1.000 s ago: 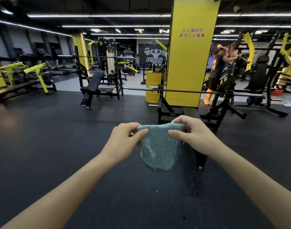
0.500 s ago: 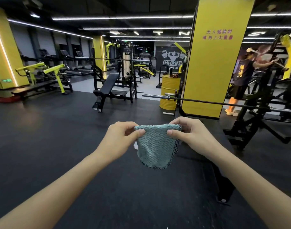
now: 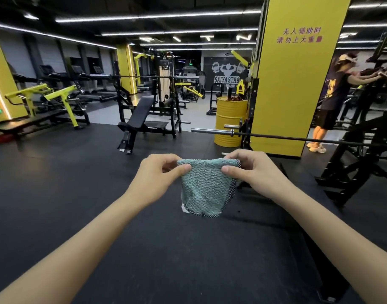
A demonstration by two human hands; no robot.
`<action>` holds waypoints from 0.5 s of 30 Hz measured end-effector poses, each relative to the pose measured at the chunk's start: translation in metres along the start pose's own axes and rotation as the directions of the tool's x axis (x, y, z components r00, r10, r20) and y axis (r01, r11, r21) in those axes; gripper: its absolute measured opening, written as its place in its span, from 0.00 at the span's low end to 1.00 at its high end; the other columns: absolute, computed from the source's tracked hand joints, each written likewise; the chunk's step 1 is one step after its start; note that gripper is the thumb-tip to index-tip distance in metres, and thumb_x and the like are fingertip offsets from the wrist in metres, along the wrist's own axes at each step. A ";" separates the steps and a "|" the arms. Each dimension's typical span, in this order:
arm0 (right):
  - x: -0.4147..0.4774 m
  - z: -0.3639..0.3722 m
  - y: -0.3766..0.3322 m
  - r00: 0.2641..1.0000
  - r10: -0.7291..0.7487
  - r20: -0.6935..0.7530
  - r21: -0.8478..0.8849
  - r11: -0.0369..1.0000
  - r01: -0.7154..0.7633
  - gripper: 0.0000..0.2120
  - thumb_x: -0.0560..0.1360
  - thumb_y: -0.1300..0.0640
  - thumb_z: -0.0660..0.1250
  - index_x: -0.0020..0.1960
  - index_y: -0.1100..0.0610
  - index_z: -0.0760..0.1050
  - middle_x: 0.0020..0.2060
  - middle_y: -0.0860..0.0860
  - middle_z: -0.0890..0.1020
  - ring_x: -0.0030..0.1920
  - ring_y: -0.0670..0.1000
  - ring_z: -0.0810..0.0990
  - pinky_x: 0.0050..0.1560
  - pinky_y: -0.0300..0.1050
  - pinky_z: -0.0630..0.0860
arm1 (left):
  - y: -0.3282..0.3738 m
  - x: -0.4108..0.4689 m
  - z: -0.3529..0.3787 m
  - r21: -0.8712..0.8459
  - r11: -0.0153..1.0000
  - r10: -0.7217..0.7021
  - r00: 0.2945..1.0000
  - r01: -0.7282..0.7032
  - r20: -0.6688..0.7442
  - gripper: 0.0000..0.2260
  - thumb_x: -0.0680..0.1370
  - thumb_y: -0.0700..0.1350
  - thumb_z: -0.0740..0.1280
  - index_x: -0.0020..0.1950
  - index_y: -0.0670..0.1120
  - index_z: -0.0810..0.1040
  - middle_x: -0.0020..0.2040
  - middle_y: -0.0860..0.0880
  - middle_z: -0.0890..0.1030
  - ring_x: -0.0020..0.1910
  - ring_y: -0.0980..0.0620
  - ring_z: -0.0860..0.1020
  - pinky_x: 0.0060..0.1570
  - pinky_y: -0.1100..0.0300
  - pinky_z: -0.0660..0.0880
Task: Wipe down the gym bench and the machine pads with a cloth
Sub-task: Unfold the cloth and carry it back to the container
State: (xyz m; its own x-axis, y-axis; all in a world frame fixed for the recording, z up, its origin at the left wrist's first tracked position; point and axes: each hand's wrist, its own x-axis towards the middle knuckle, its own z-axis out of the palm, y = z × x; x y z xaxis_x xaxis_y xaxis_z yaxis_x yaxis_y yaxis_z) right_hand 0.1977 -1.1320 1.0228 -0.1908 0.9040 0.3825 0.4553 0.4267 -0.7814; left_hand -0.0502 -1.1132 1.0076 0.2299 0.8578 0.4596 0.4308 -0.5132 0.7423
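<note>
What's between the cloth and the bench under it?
Nothing visible. The cloth hangs pinched between the left hand and right hand, in the air above the bench. The barbell crosses farther back, beyond the hands.

A folded teal cloth [image 3: 204, 189] hangs by its top corners above the black bench [image 3: 276, 238].

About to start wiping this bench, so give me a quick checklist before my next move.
1. Teal knitted cloth gripped: ok, left hand and right hand pinch its top edge.
2. Cloth on black padded bench: not ok, it hangs above.
3. Cloth damp: cannot tell.
4. Steel barbell racked: ok, it lies beyond the hands.
5. Person in black shirt out of the way: ok, beside the yellow pillar.
</note>
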 end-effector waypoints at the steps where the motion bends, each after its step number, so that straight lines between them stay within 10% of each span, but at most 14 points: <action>1: 0.023 0.003 0.005 1.000 -0.002 -0.006 -0.008 1.000 0.002 0.03 0.75 0.57 0.73 0.48 0.52 0.81 0.46 0.48 0.86 0.46 0.47 0.84 0.51 0.46 0.77 | -0.012 0.022 -0.005 -0.006 1.000 0.010 1.000 -0.010 -0.001 0.04 0.78 0.47 0.72 0.46 0.48 0.85 0.42 0.49 0.86 0.48 0.44 0.84 0.54 0.44 0.79; 8: 0.148 0.021 0.049 0.997 0.006 -0.072 -0.019 1.000 -0.007 0.03 0.75 0.56 0.73 0.49 0.51 0.82 0.45 0.47 0.86 0.47 0.47 0.84 0.56 0.52 0.78 | -0.083 0.140 -0.022 -0.045 0.998 0.038 0.999 -0.037 0.029 0.03 0.77 0.45 0.72 0.46 0.47 0.85 0.41 0.52 0.86 0.41 0.58 0.82 0.47 0.63 0.77; 15: 0.247 0.038 0.118 0.996 0.027 -0.090 -0.011 1.000 -0.028 0.04 0.75 0.55 0.74 0.49 0.49 0.82 0.46 0.47 0.86 0.52 0.53 0.83 0.61 0.60 0.76 | -0.160 0.231 -0.011 -0.064 0.998 -0.010 0.998 0.013 0.057 0.04 0.77 0.45 0.72 0.47 0.46 0.85 0.43 0.50 0.86 0.46 0.50 0.84 0.50 0.59 0.78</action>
State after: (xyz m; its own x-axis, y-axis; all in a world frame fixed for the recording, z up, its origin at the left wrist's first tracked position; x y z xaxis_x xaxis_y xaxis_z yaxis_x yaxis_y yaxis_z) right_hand 0.1713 -0.8575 1.0058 -0.0999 0.9093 0.4041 0.4702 0.4010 -0.7862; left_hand -0.0760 -0.8332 1.0004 0.2750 0.8630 0.4239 0.3768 -0.5023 0.7783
